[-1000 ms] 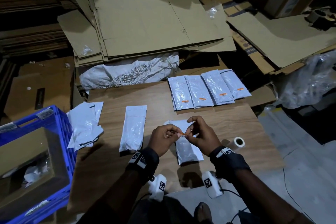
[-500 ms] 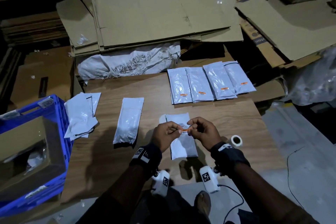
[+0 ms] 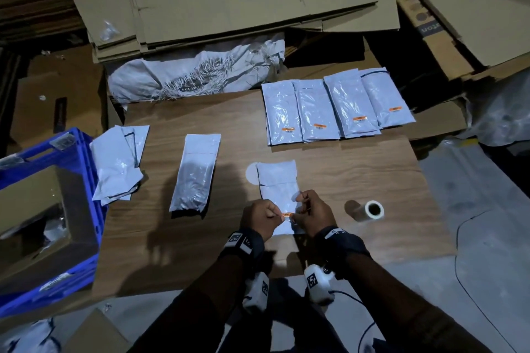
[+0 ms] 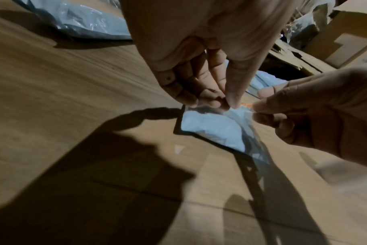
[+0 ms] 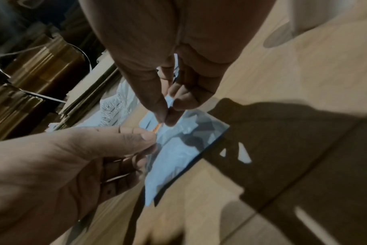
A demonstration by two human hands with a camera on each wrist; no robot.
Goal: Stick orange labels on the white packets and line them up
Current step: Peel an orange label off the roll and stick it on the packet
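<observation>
Both hands have dropped nearer the table's [image 3: 358, 169] front edge since a second ago. Left hand [image 3: 259, 216] and right hand [image 3: 314, 215] each pinch an end of one orange label [image 3: 287, 214] (thumb against forefinger) just above the near white packet [image 3: 279, 183]. Four labelled packets [image 3: 335, 107] lie lined up at the far right.
</observation>
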